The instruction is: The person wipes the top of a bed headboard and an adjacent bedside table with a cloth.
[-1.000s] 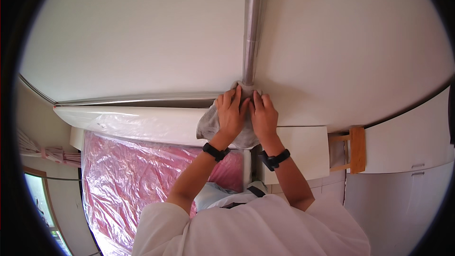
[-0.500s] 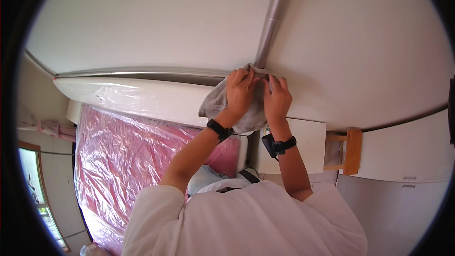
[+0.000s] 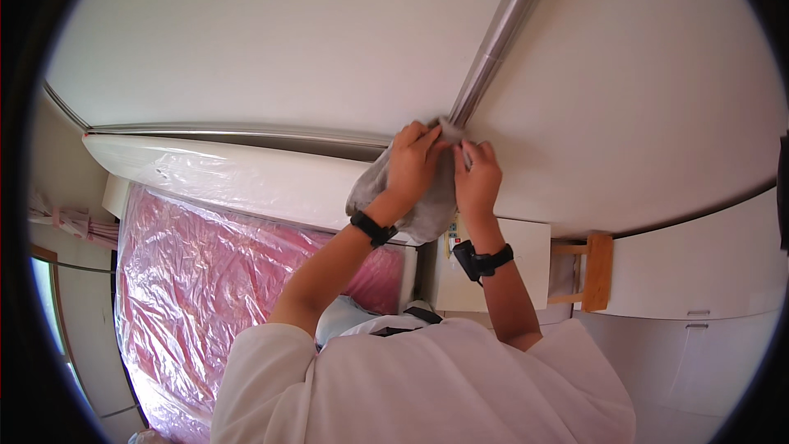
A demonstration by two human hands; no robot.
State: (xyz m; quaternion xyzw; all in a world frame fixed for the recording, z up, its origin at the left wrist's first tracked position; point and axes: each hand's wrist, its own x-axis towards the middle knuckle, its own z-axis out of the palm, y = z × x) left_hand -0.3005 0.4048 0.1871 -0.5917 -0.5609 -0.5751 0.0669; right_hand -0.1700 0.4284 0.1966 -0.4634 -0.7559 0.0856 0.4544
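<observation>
A grey, stained cloth (image 3: 436,212) hangs bunched at the lower end of a shiny metal strip (image 3: 498,41) on the white wall. My left hand (image 3: 412,166) is closed on the cloth, fingers pinching its upper part just beside the strip. Close by on the right, my right hand (image 3: 478,181) is closed too, thumb and fingertips at the cloth's right edge. The cloth's top fold lies against the strip's end; exactly how my fingertips grip it is partly hidden. Each wrist wears a black band, the right one with a black box.
A bed with a pink cover under clear plastic (image 3: 205,271) stands at left, its white headboard (image 3: 238,177) against the wall. A horizontal metal strip (image 3: 246,129) runs above it. A white cabinet (image 3: 526,259), a wooden stool (image 3: 597,271) and white cupboards (image 3: 699,271) are at right.
The view has shifted and tilted slightly. My hands and the cloth are a little lower against the strip, and the right fingertips have drawn slightly away from its end.
</observation>
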